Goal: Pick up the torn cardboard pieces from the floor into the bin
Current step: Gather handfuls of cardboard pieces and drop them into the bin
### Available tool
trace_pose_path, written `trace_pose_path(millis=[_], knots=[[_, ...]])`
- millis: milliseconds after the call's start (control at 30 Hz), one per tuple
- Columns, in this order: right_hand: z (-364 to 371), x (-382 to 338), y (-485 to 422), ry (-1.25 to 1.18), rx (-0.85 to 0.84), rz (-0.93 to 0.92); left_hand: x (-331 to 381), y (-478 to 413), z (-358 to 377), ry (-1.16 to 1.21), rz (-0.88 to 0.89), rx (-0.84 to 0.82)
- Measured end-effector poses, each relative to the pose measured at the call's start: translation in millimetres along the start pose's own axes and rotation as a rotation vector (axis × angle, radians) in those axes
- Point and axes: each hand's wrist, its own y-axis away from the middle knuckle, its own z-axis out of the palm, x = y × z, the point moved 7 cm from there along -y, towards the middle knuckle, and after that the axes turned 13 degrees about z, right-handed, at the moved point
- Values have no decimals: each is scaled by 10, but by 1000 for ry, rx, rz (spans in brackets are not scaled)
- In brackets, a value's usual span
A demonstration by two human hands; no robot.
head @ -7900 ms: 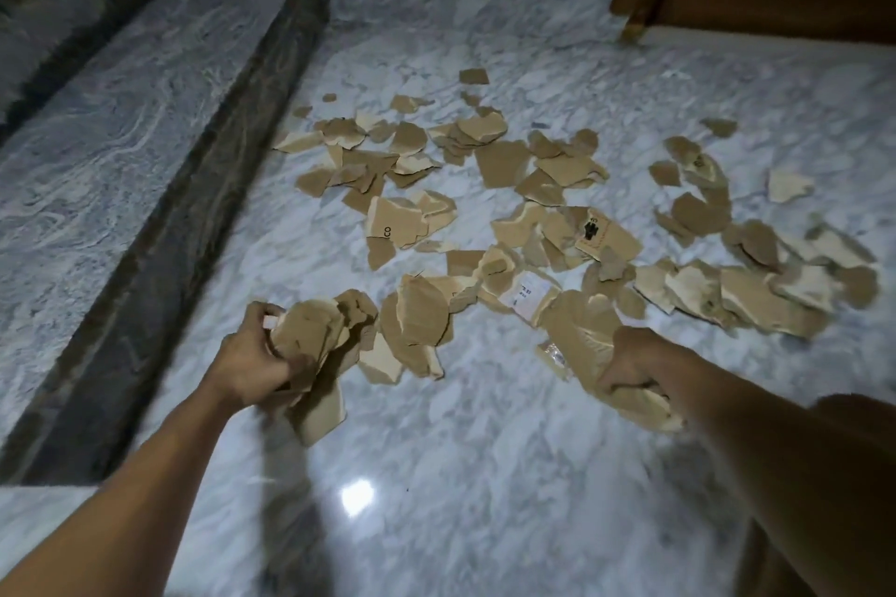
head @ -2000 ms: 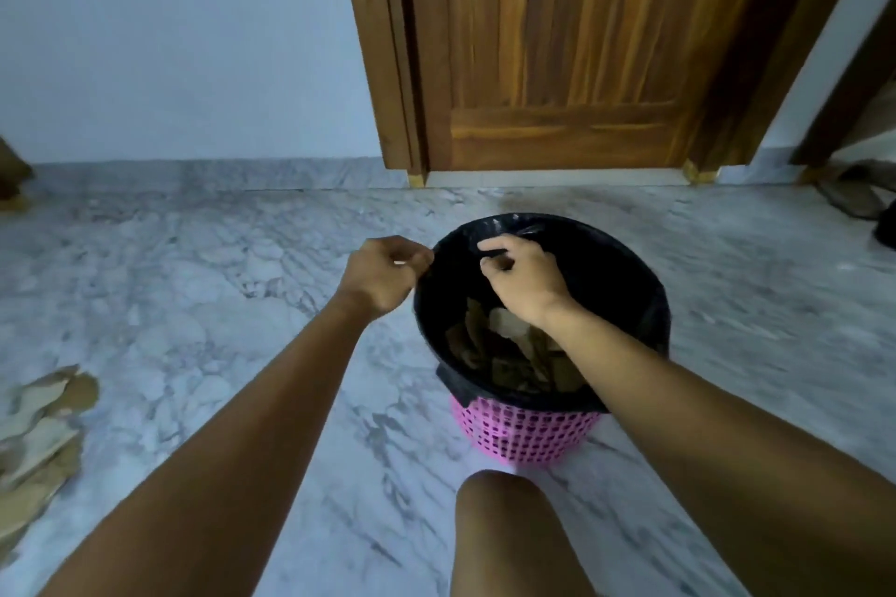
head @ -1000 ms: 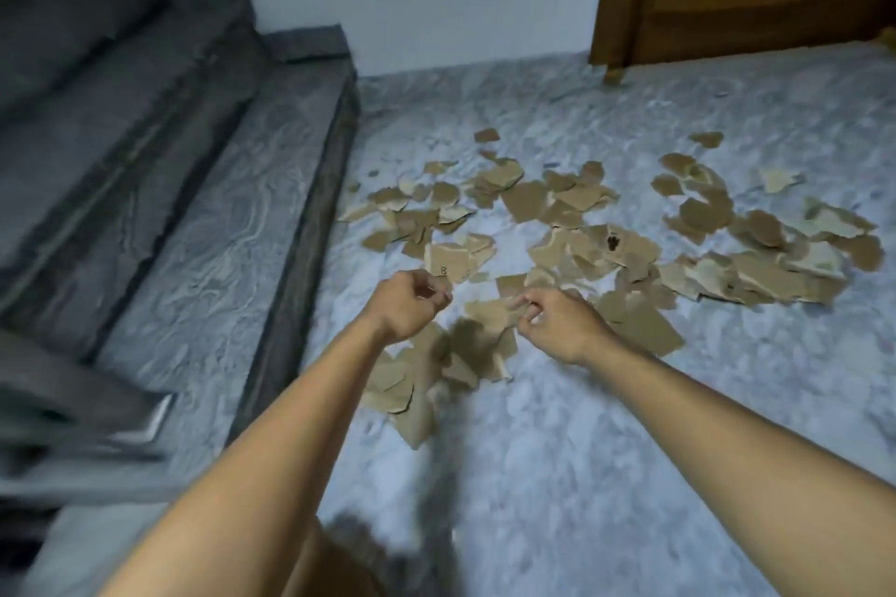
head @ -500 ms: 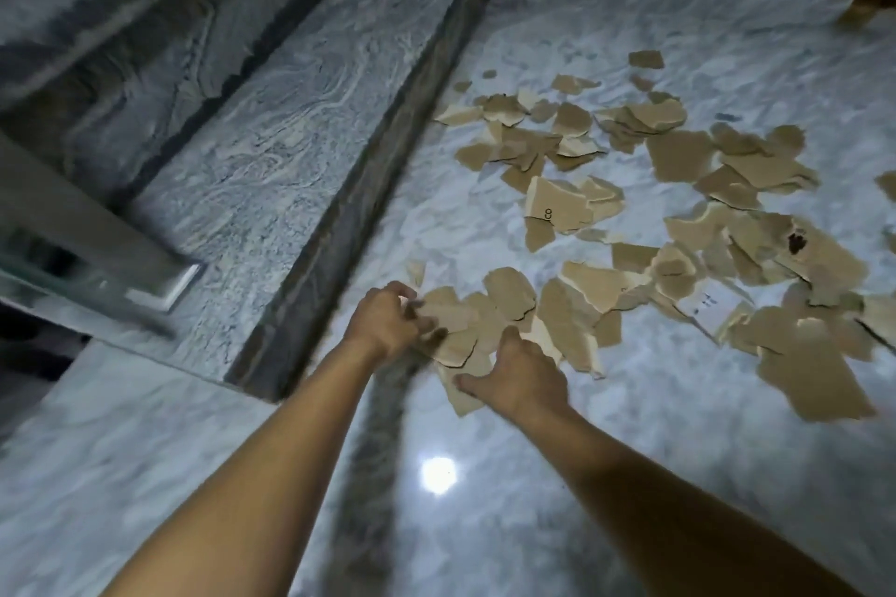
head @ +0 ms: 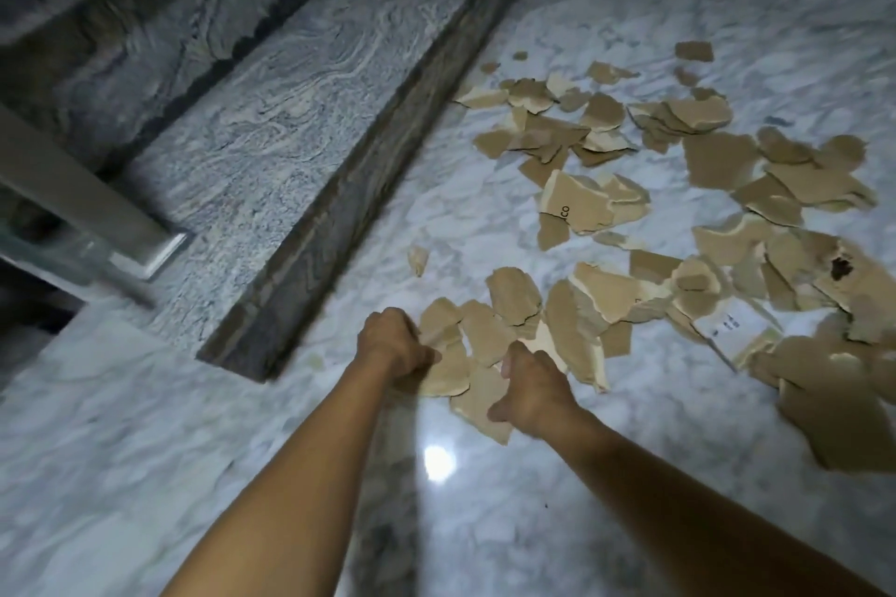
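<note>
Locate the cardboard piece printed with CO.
Head view: the CO piece lies on the marble floor, right of centre, beyond the right hand, with the stone step to its left.

On the floor [head: 145, 427], cardboard pieces [head: 577, 204] right of the step [head: 291, 112]

White marble floor [head: 145, 451], torn cardboard pieces [head: 717, 165] scattered across it

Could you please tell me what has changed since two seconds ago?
Both hands have left the bin and come down to the floor: the left hand and right hand now grip the nearest cardboard pieces. The other pieces beside the step lie scattered as before.
</note>
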Motion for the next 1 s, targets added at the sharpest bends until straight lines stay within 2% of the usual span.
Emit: trace_pose_path(millis=[167, 367, 433, 600, 667, 733, 800, 867, 1000], knots=[[-182, -21, 42, 50, 19, -43, -141, 178, -165, 21, 54, -89], [16, -143, 187, 204, 153, -69, -191, 247, -375, 108, 83, -119], [97, -138, 186, 154, 98, -86, -212, 240, -396, 104, 85, -152], [-13, -111, 112, 32, -218, -70, -126, 213, -389, 52, 144, -246], [-314, -110, 30, 91, -188, -53, -13, 207, -334, -39, 185, -352], [-692, -139, -44, 194, -85, -48, 144, 137, -261, -116, 261, -397], [-942, -230, -76, 334, -22, -65, 329, 31, -192, -213, 377, -348], [-983, -386, -73, 448, -27, -100, 447, -68, -60, -365, 483, -313], [-781, -725, -94, 501, -11, -190, 434, -130, 87, -430, 540, -227]])
